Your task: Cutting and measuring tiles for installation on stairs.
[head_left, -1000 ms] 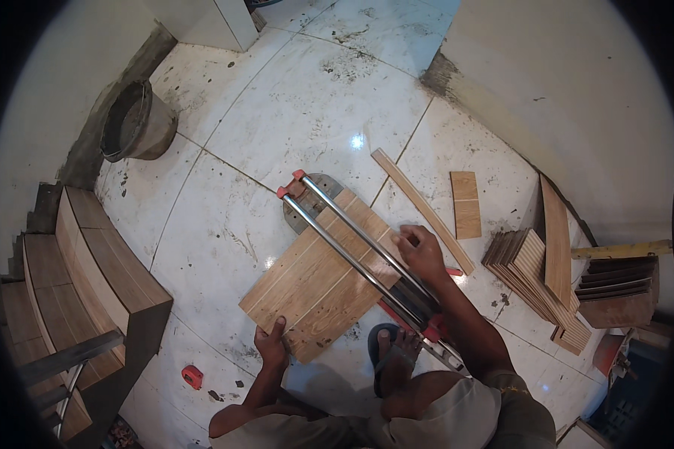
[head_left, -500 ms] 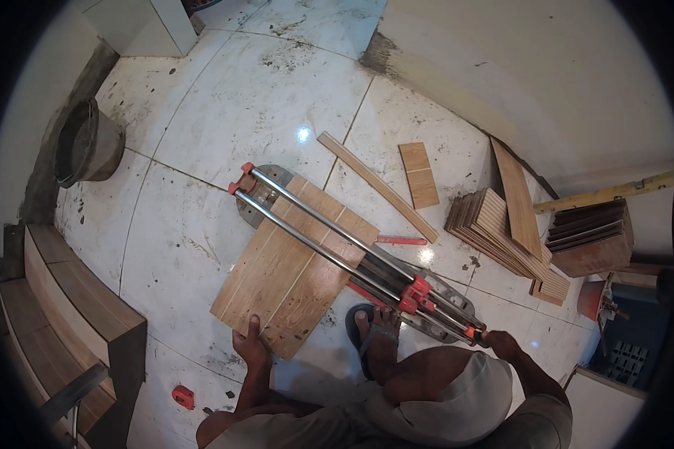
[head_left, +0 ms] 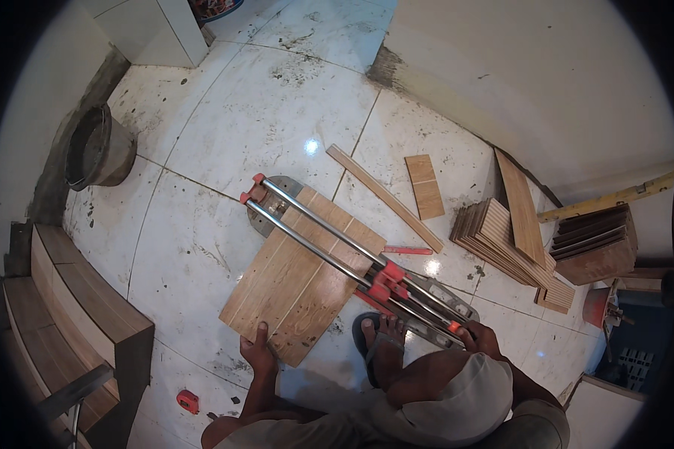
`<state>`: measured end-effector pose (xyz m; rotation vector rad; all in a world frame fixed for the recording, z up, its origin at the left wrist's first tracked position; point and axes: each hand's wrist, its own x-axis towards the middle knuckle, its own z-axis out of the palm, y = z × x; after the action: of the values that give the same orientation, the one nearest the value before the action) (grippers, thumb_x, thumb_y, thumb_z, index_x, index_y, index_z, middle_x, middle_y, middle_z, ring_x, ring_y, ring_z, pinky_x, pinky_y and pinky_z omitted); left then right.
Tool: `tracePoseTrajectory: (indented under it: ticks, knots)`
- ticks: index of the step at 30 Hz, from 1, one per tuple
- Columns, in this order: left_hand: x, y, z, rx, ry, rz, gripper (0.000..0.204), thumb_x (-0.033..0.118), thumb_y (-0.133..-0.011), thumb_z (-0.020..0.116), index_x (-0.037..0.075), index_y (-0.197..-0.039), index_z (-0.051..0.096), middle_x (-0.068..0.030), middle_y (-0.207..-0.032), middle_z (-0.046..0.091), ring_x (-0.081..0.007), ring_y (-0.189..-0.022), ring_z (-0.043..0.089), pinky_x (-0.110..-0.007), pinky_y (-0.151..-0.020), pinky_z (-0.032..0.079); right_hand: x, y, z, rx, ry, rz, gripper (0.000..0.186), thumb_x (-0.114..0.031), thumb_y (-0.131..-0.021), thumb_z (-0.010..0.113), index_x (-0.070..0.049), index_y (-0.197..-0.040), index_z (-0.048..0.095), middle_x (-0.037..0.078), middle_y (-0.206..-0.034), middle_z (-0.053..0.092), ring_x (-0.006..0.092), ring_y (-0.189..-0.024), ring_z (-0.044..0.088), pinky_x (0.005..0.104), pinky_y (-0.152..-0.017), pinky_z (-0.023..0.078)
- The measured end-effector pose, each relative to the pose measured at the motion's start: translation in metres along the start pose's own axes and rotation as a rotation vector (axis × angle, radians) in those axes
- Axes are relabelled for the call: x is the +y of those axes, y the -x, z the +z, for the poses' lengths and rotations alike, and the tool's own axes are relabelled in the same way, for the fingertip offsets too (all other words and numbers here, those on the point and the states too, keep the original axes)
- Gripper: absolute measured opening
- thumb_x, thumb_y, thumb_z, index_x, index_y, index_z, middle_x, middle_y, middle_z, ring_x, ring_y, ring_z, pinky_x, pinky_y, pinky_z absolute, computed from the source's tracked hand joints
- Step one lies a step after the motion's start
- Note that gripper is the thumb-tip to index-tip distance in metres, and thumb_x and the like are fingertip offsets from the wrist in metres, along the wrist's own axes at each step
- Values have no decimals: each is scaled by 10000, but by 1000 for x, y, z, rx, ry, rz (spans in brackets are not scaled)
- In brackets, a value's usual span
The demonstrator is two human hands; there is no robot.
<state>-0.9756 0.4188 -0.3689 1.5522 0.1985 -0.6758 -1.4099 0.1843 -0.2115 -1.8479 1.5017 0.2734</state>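
Observation:
A wood-look tile (head_left: pixel 296 280) with pale joint lines lies on a manual tile cutter, beneath its two steel rails (head_left: pixel 311 249). My left hand (head_left: pixel 259 353) grips the tile's near edge, thumb on top and the other fingers hidden under it. On the cutter's right end, my right hand (head_left: pixel 481 340) is closed around the lever handle, whose orange part (head_left: pixel 454 327) shows beside the fingers. The red carriage (head_left: pixel 388 281) rides the rails just past the tile's right edge. My sandalled foot (head_left: pixel 383 344) stands close to the cutter's base.
Right of the cutter are a narrow wooden strip (head_left: pixel 386 198), a small tile piece (head_left: pixel 424 187), stacked tiles (head_left: pixel 494 243) and a yellow level (head_left: pixel 614 196). At left stand a dirty bucket (head_left: pixel 101 150) and tiled steps (head_left: pixel 90 292). A red tape measure (head_left: pixel 188 402) lies near me.
The red carriage has slid up-left along the rails toward the tile, and my right hand has moved left with the handle. My left hand keeps its hold; the whole view has shifted slightly.

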Motion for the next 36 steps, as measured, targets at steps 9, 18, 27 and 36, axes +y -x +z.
tracePoseTrajectory:
  ticks: [9,18,27,36]
  knots:
    - [0,0,-1,2,-18,-9,422,92,-898,759,-28,-1251,561,-113,-1176,672,-197,-1057,640,-344,-979,481,-40,-33,27,117,-59,-196,391,-413,-1011,565,-47,-985,700,171,-834,676,366,-772,671,445,-682,519]
    - [0,1,-4,6,47,-28,418,106,-904,763,-18,-1249,561,-111,-1177,670,-195,-1052,638,-346,-980,482,-38,-41,31,90,63,-239,282,-311,-990,588,-50,-962,689,185,-846,673,390,-788,669,471,-676,522]
    - [-2,-2,-8,-1,11,-66,432,97,-908,760,-19,-1265,548,-110,-1205,661,-194,-1083,629,-345,-994,473,-38,-44,36,130,158,-317,214,-265,-990,579,-69,-1059,631,190,-911,666,418,-811,664,514,-675,525]
    - [0,-2,-10,-4,-12,-72,438,75,-899,763,-14,-1269,546,-100,-1221,655,-190,-1091,627,-342,-989,478,-45,-37,28,21,291,-276,201,-257,-991,570,-68,-1058,587,192,-843,644,419,-759,656,507,-611,525]
